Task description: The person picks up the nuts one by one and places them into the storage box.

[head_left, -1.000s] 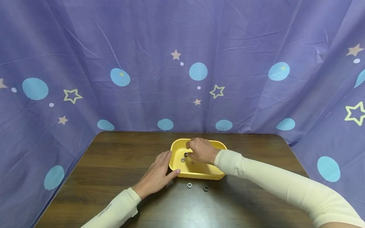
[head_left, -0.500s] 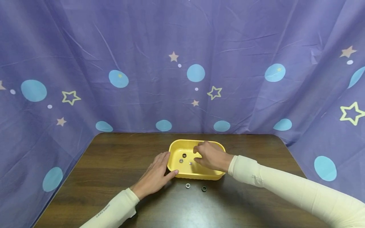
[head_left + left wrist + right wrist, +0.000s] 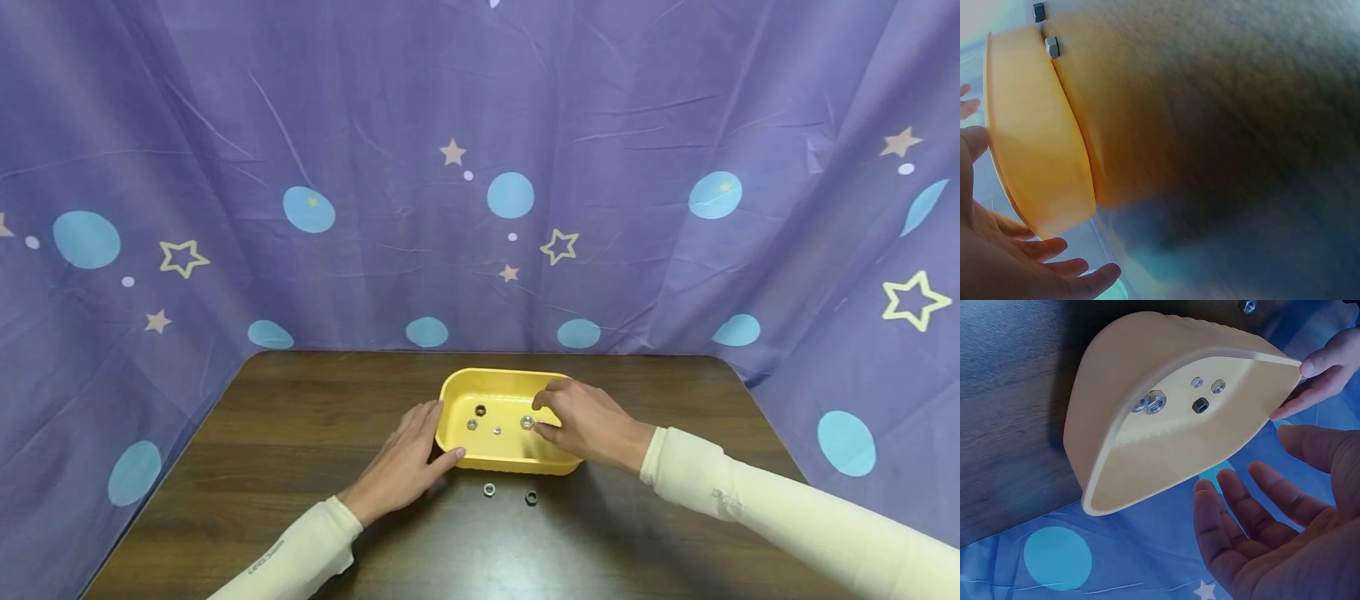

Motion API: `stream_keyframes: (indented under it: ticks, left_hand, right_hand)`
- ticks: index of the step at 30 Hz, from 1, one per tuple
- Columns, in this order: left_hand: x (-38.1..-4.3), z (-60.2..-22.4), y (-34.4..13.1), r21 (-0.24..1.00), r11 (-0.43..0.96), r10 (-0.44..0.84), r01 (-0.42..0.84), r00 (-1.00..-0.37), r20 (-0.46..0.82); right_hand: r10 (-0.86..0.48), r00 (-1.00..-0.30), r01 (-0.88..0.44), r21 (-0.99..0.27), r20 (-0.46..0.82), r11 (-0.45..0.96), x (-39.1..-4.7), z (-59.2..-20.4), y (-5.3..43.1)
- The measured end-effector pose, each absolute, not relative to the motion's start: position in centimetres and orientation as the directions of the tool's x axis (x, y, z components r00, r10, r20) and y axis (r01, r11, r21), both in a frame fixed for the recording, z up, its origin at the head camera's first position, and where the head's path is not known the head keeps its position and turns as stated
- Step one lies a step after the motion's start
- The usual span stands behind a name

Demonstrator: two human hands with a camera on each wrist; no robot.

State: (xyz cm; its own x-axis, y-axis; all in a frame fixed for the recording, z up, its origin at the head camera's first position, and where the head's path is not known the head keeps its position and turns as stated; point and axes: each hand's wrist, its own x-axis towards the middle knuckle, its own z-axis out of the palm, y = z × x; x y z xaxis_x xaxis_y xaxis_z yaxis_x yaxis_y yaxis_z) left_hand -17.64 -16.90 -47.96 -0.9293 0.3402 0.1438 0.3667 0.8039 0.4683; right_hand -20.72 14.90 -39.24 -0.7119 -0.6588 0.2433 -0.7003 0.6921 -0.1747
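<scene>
A yellow plastic bin stands on the table. My left hand rests against its left end, fingers along the outer wall and thumb at the front rim. Over the bin's right part hovers my right hand, fingers loosely bent and apart, with nothing between them in the right wrist view. Close below its fingertips lies a large silver hex nut, overlapping another silver nut. Farther left on the bin floor are a black nut, a silver nut and a tiny silver nut.
In front of the bin, a silver nut and a dark nut lie on the dark wooden table. A purple curtain with stars and blue dots hangs around the table's back and sides.
My right hand has drawn back rightward across the bin, uncovering the nuts on its floor. My left hand has stayed at the bin's left end. The head view has shifted slightly.
</scene>
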Motion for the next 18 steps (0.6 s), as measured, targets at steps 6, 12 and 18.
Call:
stream_keyframes:
  ticks: [6,12,18]
  left_hand:
    - [-17.6,-48.0,-16.8,0.463,0.808,0.337,0.366,-0.93,0.147]
    - [-17.5,-47.9,-16.7,0.464,0.807,0.338,0.364,-0.93,0.142]
    - [-17.5,-47.9,-16.7,0.463,0.807,0.34,0.366,-0.93,0.142]
  right_hand:
    - [-0.641,-0.725,-0.685,-0.17,0.251,0.709,-19.7,-39.2,16.2]
    - [-0.621,-0.736,-0.67,-0.162,0.268,0.724,-18.7,-39.2,17.3]
    - [-0.588,-0.758,-0.645,-0.191,0.282,0.74,-17.9,-39.0,18.4]
